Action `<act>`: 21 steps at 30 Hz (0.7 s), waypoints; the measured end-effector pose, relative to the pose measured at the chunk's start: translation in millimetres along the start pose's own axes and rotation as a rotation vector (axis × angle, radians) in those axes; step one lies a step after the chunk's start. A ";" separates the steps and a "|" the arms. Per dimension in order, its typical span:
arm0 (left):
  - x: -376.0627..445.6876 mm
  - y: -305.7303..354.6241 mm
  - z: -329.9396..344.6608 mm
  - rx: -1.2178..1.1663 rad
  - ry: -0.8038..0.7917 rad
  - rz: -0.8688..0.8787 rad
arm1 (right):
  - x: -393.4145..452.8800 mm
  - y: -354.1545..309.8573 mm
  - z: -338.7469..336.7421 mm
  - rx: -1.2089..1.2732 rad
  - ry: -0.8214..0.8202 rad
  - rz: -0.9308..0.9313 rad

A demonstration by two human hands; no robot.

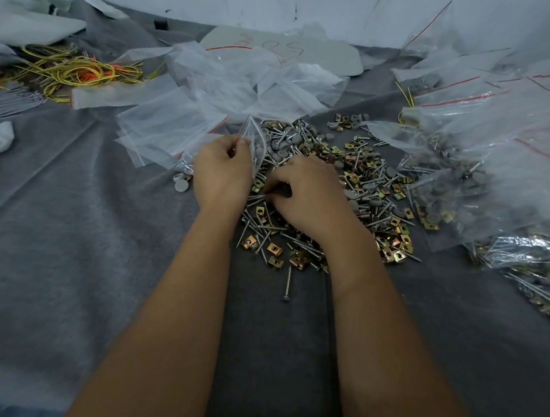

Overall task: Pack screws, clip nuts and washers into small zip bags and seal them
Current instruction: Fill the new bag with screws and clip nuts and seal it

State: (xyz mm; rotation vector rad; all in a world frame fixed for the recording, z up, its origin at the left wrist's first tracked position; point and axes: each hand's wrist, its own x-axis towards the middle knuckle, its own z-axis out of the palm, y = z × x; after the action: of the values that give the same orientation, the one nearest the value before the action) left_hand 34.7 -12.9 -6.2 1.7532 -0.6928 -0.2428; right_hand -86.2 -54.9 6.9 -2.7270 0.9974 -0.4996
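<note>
Forearms reach far: my left hand (pixel 221 171) has its grip pinched on an open zip bag (pixel 254 144); my right hand (pixel 306 190) curls into the loose hardware pile (pixel 347 192), fingertips hidden. Filled bags (pixel 489 173) stack right, empty bags (pixel 183 109) wait far left. I'd say plenty remains.

A heap of screws (pixel 300 241) lay at the middle of the bench (pixel 77 231). Behind it lay empty bags (pixel 209 89), filled bags (pixel 490 148) to the right, wires (pixel 68 70) far left.
</note>
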 end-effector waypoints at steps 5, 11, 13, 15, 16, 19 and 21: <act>0.9 -2.8 1.6 -0.006 -0.002 0.013 | 1.1 0.5 1.8 0.114 0.162 0.046; -1.1 -4.7 4.7 0.097 -0.066 0.087 | 2.7 4.9 -3.2 0.313 0.473 0.167; -3.5 -3.5 5.1 0.160 -0.124 0.131 | 2.6 5.0 -5.0 0.362 0.536 0.170; -4.7 -2.9 5.0 0.212 -0.166 0.163 | 2.6 5.0 -5.5 0.381 0.553 0.152; -5.1 -2.6 4.9 0.227 -0.180 0.177 | 2.6 5.0 -5.2 0.380 0.549 0.139; -6.5 -1.3 4.5 0.194 -0.217 0.196 | 2.4 5.9 -2.2 0.304 0.484 0.115; -7.1 0.1 4.1 0.134 -0.240 0.191 | 2.2 6.3 1.7 0.237 0.413 0.101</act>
State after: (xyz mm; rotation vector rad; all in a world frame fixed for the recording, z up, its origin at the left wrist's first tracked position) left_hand 26.9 -12.2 -8.7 1.7874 -1.0653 -0.2828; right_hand -87.6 -61.1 4.1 -2.3987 1.0773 -1.1156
